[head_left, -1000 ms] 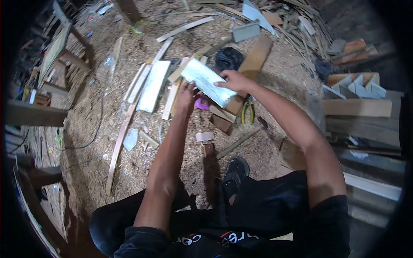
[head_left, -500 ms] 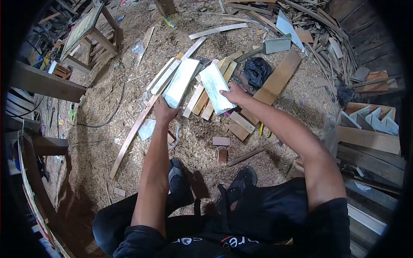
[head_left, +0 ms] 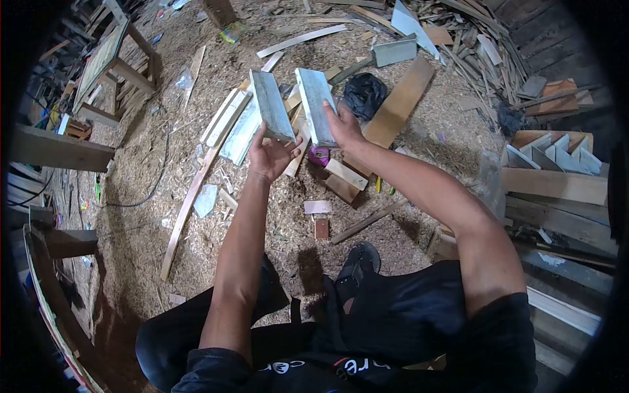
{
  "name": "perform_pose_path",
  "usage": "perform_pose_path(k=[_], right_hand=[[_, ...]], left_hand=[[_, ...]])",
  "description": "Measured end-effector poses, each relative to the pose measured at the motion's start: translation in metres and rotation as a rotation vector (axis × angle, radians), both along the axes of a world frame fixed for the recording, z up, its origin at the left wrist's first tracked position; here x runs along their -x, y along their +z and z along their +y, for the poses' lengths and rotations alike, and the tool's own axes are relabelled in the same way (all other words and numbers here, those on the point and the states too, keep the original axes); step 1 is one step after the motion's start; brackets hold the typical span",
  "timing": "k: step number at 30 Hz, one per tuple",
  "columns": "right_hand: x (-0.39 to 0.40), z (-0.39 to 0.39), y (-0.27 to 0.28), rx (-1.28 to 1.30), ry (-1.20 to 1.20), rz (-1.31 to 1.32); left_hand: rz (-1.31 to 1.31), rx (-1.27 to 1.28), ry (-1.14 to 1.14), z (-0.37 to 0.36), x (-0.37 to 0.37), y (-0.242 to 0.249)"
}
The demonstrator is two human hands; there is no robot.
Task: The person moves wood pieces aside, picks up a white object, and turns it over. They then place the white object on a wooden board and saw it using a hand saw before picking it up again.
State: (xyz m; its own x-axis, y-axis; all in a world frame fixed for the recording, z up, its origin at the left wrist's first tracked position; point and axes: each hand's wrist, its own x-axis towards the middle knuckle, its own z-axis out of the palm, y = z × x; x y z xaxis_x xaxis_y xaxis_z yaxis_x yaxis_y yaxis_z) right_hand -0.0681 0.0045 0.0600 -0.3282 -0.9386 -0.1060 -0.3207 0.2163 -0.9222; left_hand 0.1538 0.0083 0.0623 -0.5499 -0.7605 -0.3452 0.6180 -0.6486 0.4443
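Pale-streaked rectangular board [head_left: 270, 105]: lower end grasped by the left hand [head_left: 267, 159], held above the floor [head_left: 141, 252]. Second whitish board [head_left: 310, 98]: side grasped by the right hand [head_left: 344, 131] — both tilted, apart, the grips probably chosen to leave their broad faces exposed. Surfaces looked flat, worn. Below lay loose shavings; beyond, a crumpled black plastic bag [head_left: 365, 97] beside a long brown plank [head_left: 401, 101].

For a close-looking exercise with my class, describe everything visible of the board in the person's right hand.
The board is a flat, narrow rectangle, apparently wood, its face whitish with grey streaks. The right hand grips its lower right side, thumb on the face. A gap separates it from the left hand's board.
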Motion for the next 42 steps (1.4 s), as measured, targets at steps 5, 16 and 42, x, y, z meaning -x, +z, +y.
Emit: perform_pose_path(k=[5,16,42], right_hand=[[-0.004,0.018,0.033,0.101,-0.058,-0.07],[0.037,0.031,0.046,0.193,0.098,-0.005],[0.049,0.034,0.089,-0.249,-0.105,-0.498]], left_hand=[[0.135,0.222,-0.195,0.016,0.044,0.016],[-0.017,0.323,-0.253,0.024,0.095,0.03],[-0.452,0.055,-0.431,0.01,0.12,0.074]])
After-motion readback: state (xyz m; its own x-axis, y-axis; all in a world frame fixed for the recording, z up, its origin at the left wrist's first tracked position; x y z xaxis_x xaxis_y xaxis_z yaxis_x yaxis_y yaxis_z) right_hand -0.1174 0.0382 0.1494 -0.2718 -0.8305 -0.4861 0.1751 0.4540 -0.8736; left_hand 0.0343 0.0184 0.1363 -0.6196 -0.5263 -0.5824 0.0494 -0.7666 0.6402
